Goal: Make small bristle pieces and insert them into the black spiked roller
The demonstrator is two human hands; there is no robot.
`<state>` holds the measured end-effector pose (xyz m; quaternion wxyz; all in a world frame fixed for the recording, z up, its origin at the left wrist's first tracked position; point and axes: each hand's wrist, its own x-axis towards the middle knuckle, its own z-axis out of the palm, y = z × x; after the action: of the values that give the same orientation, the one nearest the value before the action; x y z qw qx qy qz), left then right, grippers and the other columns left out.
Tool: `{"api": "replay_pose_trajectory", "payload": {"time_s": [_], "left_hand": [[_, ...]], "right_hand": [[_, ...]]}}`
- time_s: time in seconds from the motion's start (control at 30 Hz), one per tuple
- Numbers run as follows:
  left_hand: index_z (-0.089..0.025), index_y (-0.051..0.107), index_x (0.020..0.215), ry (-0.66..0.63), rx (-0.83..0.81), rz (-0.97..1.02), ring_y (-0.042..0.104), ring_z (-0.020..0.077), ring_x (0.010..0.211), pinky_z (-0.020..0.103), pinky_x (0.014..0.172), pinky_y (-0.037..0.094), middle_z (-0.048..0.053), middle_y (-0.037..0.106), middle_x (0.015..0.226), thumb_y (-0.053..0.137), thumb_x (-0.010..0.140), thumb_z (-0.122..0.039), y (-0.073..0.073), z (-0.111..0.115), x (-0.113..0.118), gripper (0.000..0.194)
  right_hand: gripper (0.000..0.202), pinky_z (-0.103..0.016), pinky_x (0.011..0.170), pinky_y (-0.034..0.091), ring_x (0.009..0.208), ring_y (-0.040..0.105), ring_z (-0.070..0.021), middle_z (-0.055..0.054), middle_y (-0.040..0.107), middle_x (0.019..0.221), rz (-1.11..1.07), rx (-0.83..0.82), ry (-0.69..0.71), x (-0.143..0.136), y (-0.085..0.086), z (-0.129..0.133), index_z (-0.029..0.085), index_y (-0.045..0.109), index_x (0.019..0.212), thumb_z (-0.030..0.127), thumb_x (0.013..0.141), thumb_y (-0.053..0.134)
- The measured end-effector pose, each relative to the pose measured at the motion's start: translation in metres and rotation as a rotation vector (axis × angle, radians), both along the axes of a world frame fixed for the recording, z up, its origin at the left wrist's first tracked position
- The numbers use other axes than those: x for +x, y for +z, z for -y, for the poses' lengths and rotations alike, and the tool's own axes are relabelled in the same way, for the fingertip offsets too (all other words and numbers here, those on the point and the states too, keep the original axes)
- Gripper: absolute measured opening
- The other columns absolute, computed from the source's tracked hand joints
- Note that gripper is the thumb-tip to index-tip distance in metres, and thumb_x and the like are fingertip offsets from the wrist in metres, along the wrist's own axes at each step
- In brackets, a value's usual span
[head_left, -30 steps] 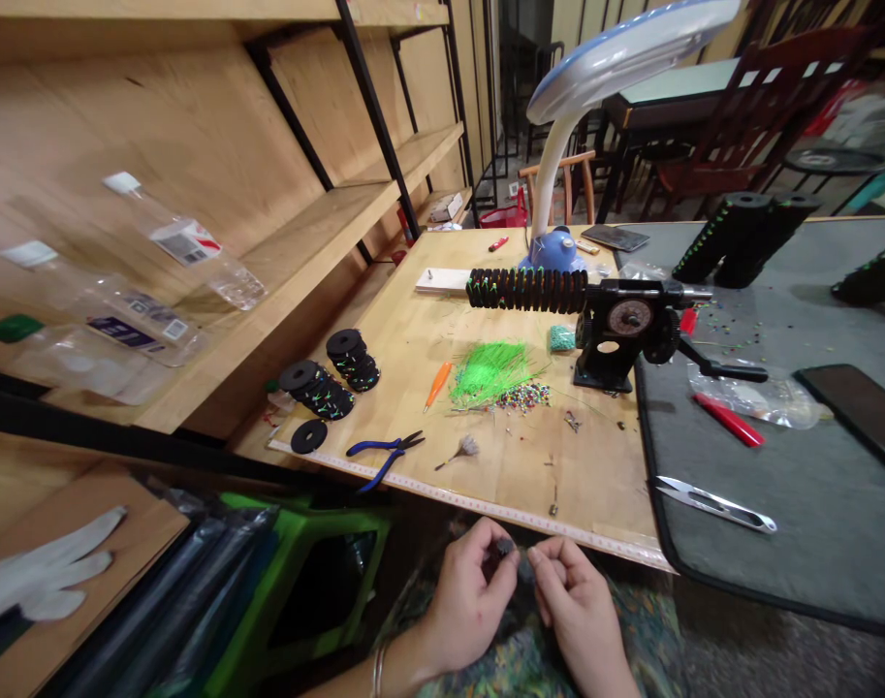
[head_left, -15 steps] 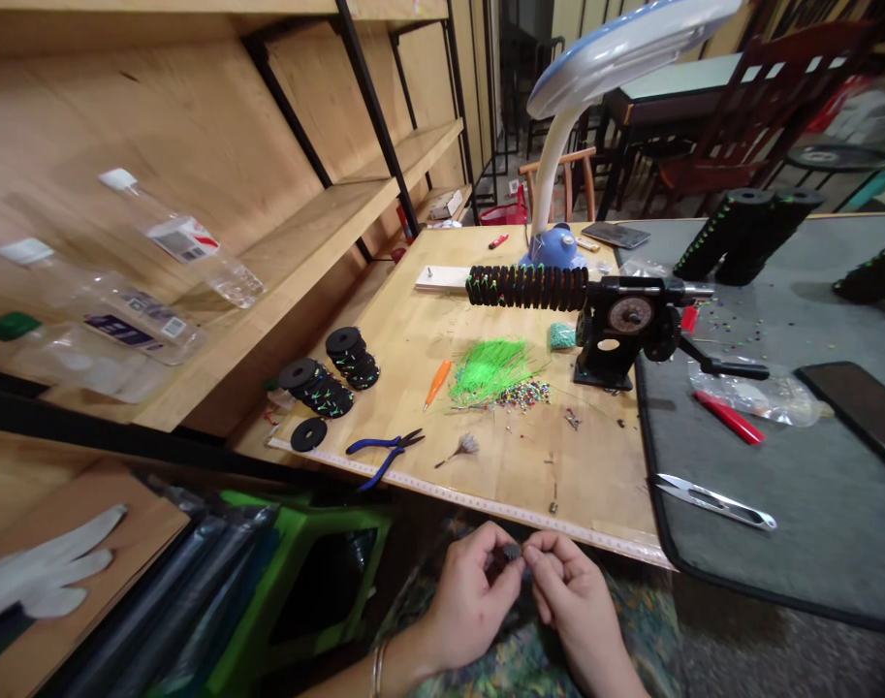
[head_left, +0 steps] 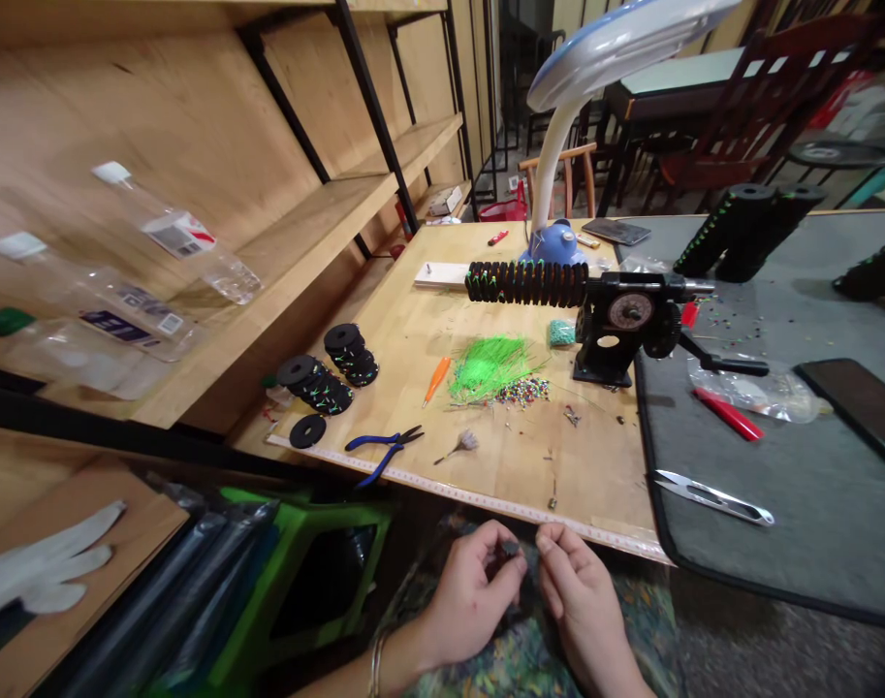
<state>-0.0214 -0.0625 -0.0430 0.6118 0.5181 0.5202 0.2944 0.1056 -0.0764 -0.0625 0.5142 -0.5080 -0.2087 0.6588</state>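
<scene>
Just in front of the table edge, my left hand (head_left: 475,593) pinches a small dark grey object (head_left: 510,550) between thumb and fingers; its kind cannot be made out. A short gap away, my right hand (head_left: 577,591) is closed with thumb and forefinger pressed together; anything between them is too small to see. On the table beyond lie blue-handled pliers (head_left: 385,446), a pale tuft on a thin stem (head_left: 465,442), an orange pointed tool (head_left: 436,380), a heap of bright green strands (head_left: 491,366) and many tiny coloured beads (head_left: 523,391).
A black hand-cranked winder (head_left: 620,320) carries a row of black foam spools (head_left: 527,282). Stacked spools (head_left: 315,385) stand at left. A measuring tape (head_left: 478,499) runs along the table edge. Thread snips (head_left: 716,497) and a red tool (head_left: 728,414) lie on the grey mat (head_left: 812,514).
My right hand has drawn slightly away from my left, widening the gap between their fingertips. The dark object stays in my left hand.
</scene>
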Motion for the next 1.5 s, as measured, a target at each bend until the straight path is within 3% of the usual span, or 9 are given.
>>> {"api": "replay_pose_trajectory", "payload": {"time_s": [0.13, 0.43, 0.67, 0.83, 0.97, 1.13, 1.27, 1.43, 1.5], "left_hand": [[-0.017, 0.053, 0.077, -0.002, 0.034, -0.036, 0.051, 0.0122, 0.053, 0.023, 0.054, 0.041, -0.002, 0.053, 0.059, 0.053, 0.081, -0.019, 0.003, -0.002, -0.002, 0.005], [-0.016, 0.058, 0.072, -0.047, 0.311, -0.271, 0.051, 0.0118, 0.059, 0.021, 0.056, 0.039, 0.000, 0.057, 0.065, 0.055, 0.074, -0.009, 0.007, -0.006, -0.004, 0.008], [-0.015, 0.065, 0.071, -0.031, 0.246, -0.252, 0.041, 0.0091, 0.049, 0.019, 0.047, 0.030, -0.003, 0.052, 0.055, 0.058, 0.077, -0.015, 0.009, -0.006, -0.001, 0.009], [-0.016, 0.065, 0.079, 0.004, 0.235, -0.206, 0.047, 0.0109, 0.055, 0.020, 0.052, 0.036, -0.002, 0.055, 0.061, 0.060, 0.078, -0.017, 0.012, -0.009, -0.008, 0.005], [-0.016, 0.060, 0.083, 0.031, 0.201, -0.072, 0.054, 0.0135, 0.065, 0.023, 0.062, 0.042, 0.001, 0.058, 0.071, 0.056, 0.084, -0.023, 0.011, -0.014, -0.017, 0.008], [-0.016, 0.056, 0.079, 0.123, 0.035, 0.107, 0.049, 0.0113, 0.056, 0.022, 0.057, 0.039, -0.003, 0.051, 0.061, 0.060, 0.084, -0.039, 0.011, -0.019, -0.015, 0.023], [-0.016, 0.056, 0.077, 0.209, 0.035, 0.124, 0.048, 0.0112, 0.057, 0.023, 0.059, 0.039, -0.003, 0.051, 0.062, 0.063, 0.082, -0.044, 0.012, -0.021, -0.014, 0.029], [-0.016, 0.057, 0.080, 0.311, 0.026, 0.098, 0.049, 0.0114, 0.058, 0.023, 0.058, 0.038, -0.003, 0.054, 0.061, 0.064, 0.082, -0.043, 0.009, -0.027, -0.024, 0.028], [-0.015, 0.059, 0.080, 0.295, -0.001, 0.096, 0.050, 0.0109, 0.058, 0.023, 0.058, 0.038, -0.001, 0.057, 0.065, 0.065, 0.080, -0.042, 0.009, -0.028, -0.028, 0.028]], "right_hand": [[0.047, -0.014, 0.035, 0.011, 0.034, 0.018, -0.0017, 0.016, 0.028, 0.041, 0.023, 0.035, 0.027, 0.003, -0.005, 0.001, 0.020, 0.049, 0.075, 0.063, 0.071, 0.069], [0.050, -0.015, 0.033, 0.011, 0.033, 0.018, -0.0025, 0.016, 0.027, 0.043, 0.056, 0.025, 0.092, 0.005, -0.010, 0.000, 0.021, 0.047, 0.076, 0.067, 0.070, 0.066], [0.049, -0.017, 0.038, 0.014, 0.039, 0.019, -0.0049, 0.014, 0.026, 0.046, 0.102, 0.068, 0.159, 0.005, -0.005, 0.000, 0.021, 0.049, 0.072, 0.067, 0.071, 0.065], [0.037, -0.021, 0.050, 0.031, 0.053, 0.037, -0.0101, 0.005, 0.046, 0.061, 0.188, 0.138, 0.197, 0.010, -0.006, 0.001, 0.018, 0.059, 0.076, 0.055, 0.075, 0.066], [0.029, -0.022, 0.048, 0.025, 0.050, 0.029, -0.0097, 0.008, 0.036, 0.053, 0.320, 0.155, 0.282, 0.010, -0.008, 0.002, 0.019, 0.055, 0.065, 0.043, 0.075, 0.064], [0.019, -0.023, 0.049, 0.026, 0.050, 0.031, -0.0108, 0.008, 0.033, 0.051, 0.489, 0.241, 0.235, 0.010, -0.003, 0.003, 0.021, 0.048, 0.059, 0.030, 0.073, 0.056], [0.014, -0.024, 0.049, 0.024, 0.049, 0.030, -0.0106, 0.007, 0.032, 0.050, 0.553, 0.284, 0.229, 0.012, -0.002, 0.005, 0.021, 0.045, 0.057, 0.021, 0.068, 0.052], [0.015, -0.024, 0.050, 0.024, 0.051, 0.031, -0.0111, 0.006, 0.034, 0.052, 0.528, 0.277, 0.175, 0.015, -0.014, 0.008, 0.022, 0.045, 0.056, 0.022, 0.068, 0.054], [0.016, -0.024, 0.050, 0.025, 0.052, 0.031, -0.0114, 0.006, 0.035, 0.054, 0.497, 0.257, 0.165, 0.016, -0.017, 0.009, 0.021, 0.048, 0.058, 0.026, 0.072, 0.055]]}}
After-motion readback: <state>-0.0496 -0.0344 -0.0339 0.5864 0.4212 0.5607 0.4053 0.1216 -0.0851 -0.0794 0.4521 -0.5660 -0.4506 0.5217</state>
